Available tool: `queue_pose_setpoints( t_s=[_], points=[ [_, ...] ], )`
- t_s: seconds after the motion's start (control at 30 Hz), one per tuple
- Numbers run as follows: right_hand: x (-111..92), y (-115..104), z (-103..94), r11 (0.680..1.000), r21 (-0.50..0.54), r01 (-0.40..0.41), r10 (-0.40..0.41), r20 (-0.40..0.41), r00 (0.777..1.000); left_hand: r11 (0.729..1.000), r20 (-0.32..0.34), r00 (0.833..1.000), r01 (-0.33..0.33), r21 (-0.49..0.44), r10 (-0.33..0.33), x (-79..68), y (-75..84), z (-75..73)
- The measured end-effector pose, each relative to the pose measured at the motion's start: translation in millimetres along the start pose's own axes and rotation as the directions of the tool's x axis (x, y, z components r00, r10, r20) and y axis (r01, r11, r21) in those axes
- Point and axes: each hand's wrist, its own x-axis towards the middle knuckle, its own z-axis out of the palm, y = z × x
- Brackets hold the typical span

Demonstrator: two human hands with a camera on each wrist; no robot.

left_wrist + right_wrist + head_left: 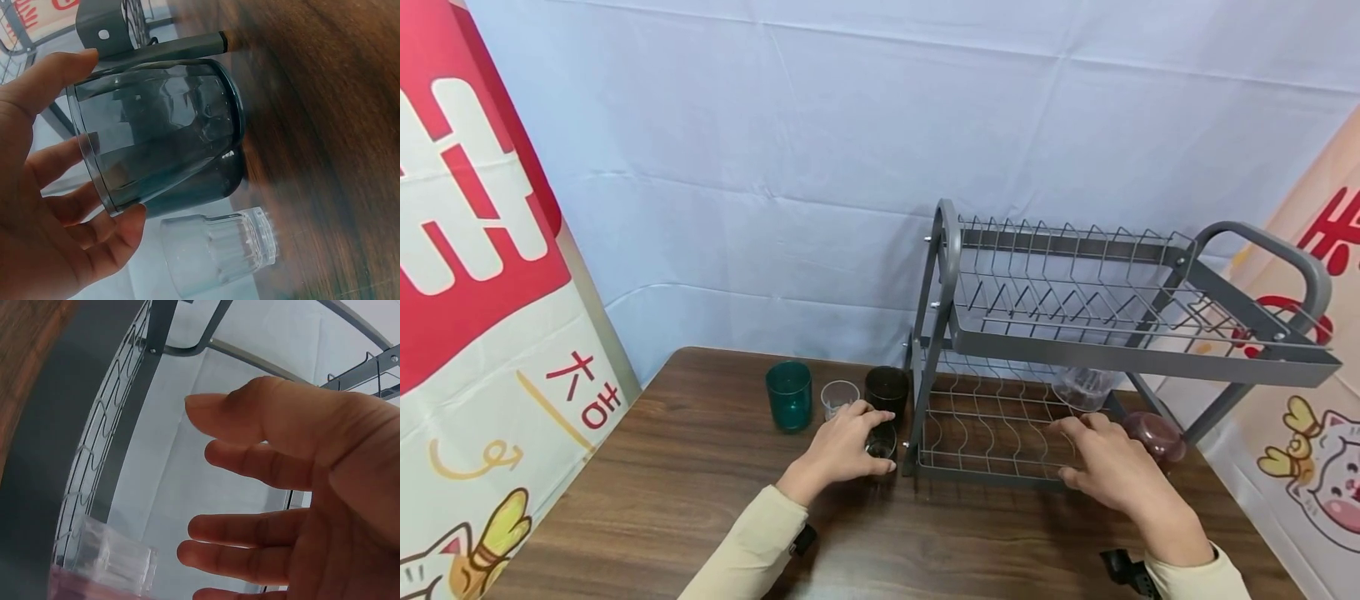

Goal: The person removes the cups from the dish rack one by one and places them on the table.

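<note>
My left hand (842, 446) curves its thumb and fingers round the rim of a smoky grey glass (156, 131), beside the left foot of the dish rack. Right behind that glass is another dark glass (887, 387). A small clear glass (838, 396) and a teal glass (789, 396) stand further left. Over the front edge of the rack's lower tier, my right hand (1112, 467) holds nothing, its thumb apart from the fingers (250, 547). Near it on the lower tier are an upturned clear glass (1084, 387) and a pinkish glass (1153, 435).
The grey two-tier dish rack (1030, 340) stands on the right of the wooden table (700, 467); its upper tier of wire slots overhangs the lower one. A pale cloth (737, 167) hangs behind the table, with printed banners (467, 250) at the sides.
</note>
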Motion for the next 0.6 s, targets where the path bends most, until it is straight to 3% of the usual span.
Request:
queue_pose_setpoints(
  t_s=[0.6],
  points=[
    [5, 20, -11.4, 0.998, -0.023, -0.063, 0.063, 0.011, 0.998, 1.000, 0.042, 0.999, -0.008, -0.003, 0.009, 9.0, -1.4, 7.7]
  ],
)
